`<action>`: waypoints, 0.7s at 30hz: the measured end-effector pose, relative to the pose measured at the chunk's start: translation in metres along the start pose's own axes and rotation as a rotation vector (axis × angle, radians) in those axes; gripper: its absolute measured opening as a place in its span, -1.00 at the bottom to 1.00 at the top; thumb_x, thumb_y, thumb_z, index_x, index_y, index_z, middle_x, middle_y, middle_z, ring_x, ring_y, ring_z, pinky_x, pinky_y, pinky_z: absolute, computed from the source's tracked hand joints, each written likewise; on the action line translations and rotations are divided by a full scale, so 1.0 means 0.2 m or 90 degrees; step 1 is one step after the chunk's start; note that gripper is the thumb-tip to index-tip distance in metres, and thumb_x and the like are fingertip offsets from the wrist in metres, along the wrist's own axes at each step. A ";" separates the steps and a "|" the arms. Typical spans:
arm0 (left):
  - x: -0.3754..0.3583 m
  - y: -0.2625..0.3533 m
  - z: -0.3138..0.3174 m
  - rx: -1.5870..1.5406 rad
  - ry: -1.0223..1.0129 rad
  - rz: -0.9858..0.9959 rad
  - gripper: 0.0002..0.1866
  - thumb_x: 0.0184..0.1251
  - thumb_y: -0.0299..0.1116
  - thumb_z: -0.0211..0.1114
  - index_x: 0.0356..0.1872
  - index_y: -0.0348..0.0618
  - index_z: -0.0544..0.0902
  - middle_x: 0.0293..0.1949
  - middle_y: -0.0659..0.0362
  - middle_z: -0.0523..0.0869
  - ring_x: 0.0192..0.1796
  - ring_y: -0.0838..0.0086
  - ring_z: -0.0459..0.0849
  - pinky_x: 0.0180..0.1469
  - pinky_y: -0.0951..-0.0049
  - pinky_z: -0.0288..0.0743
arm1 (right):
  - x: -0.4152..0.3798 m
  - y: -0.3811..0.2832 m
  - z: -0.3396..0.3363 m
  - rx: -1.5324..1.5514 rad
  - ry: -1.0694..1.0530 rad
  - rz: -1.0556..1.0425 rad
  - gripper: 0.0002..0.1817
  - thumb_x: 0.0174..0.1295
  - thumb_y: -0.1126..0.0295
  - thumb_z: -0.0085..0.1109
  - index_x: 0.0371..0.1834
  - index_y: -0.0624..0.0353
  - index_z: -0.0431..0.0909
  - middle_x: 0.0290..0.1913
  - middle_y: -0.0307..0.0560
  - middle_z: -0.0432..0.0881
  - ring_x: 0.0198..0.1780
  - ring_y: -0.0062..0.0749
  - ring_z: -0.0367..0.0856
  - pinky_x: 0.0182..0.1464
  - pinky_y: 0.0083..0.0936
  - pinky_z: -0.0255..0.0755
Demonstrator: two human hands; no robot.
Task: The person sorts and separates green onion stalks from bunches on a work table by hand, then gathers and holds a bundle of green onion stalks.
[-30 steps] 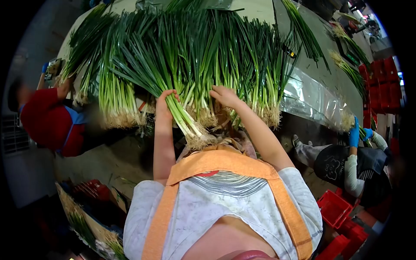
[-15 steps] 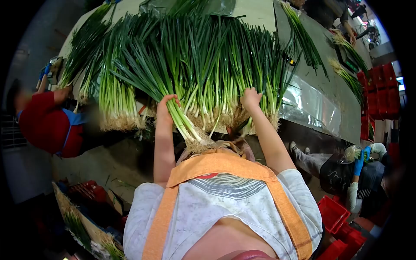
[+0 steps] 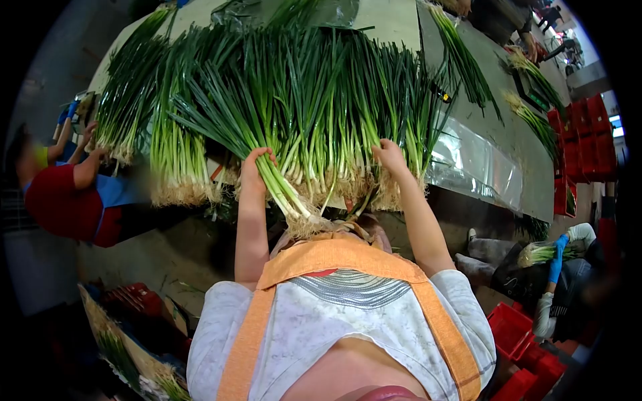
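The left hand (image 3: 255, 167) is closed around a bunch of green onions (image 3: 281, 187), white stems and stringy roots hanging past the counter (image 3: 394, 20) near edge. The right hand (image 3: 390, 157) grips stalks in the heaped pile (image 3: 334, 100) beside it.

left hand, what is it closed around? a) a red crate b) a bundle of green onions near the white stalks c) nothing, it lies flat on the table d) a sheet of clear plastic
b: the left hand has its grip around a bundle of green onions just above the roots, with the leaves fanning away over the table.
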State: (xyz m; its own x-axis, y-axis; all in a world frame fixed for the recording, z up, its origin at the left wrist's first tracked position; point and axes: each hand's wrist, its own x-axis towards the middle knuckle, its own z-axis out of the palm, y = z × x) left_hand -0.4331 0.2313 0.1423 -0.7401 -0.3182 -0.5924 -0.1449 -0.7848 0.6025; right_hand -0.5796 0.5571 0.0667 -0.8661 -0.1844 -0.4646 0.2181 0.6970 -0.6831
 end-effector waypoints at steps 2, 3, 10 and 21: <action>-0.01 -0.01 0.02 -0.002 -0.005 0.005 -0.89 0.15 -0.42 0.14 -0.44 -0.27 0.49 -0.54 0.16 0.54 -0.48 0.45 0.54 -0.39 0.47 0.45 | -0.12 -0.12 -0.12 0.024 0.057 0.003 -0.71 0.24 0.26 0.06 -0.09 0.24 0.50 -0.42 -0.12 0.57 -0.44 -0.52 0.49 -0.40 -0.55 0.37; 0.00 -0.01 0.03 -0.003 -0.008 0.008 -0.89 0.15 -0.43 0.14 -0.44 -0.27 0.49 -0.55 0.16 0.54 -0.48 0.45 0.54 -0.39 0.48 0.44 | -0.17 -0.17 -0.18 0.086 0.050 -0.028 -0.75 0.25 0.26 0.05 -0.17 0.23 0.49 -0.47 -0.17 0.52 -0.48 -0.55 0.43 -0.41 -0.58 0.32; -0.01 -0.02 0.13 -0.038 -0.169 0.036 -0.84 0.11 -0.45 0.17 -0.34 -0.35 0.47 -0.41 0.11 0.58 -0.44 0.44 0.56 -0.35 0.48 0.51 | -0.54 -0.33 -0.42 0.627 -0.134 -0.205 -0.83 0.32 0.34 -0.06 -0.19 0.22 0.41 -0.56 -0.29 0.39 -0.59 -0.64 0.31 -0.37 -0.62 0.36; 0.24 -0.33 0.34 -0.056 -0.208 -0.199 -0.67 0.12 -0.45 0.12 -0.08 -0.40 0.48 -0.33 0.10 0.65 -0.36 0.37 0.65 -0.25 0.41 0.61 | -0.59 -0.05 0.00 0.810 -0.303 0.117 -0.71 0.39 0.09 -0.15 -0.30 0.08 0.25 -0.67 -0.37 0.14 -0.70 -0.63 0.10 -0.62 -0.61 0.15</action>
State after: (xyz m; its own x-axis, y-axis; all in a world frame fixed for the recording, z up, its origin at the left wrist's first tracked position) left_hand -0.5036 0.3031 0.1097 -0.8399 0.1137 -0.5308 -0.3479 -0.8634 0.3655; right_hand -0.4794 0.5726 0.1292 -0.5996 -0.5579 -0.5737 0.7943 -0.3274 -0.5118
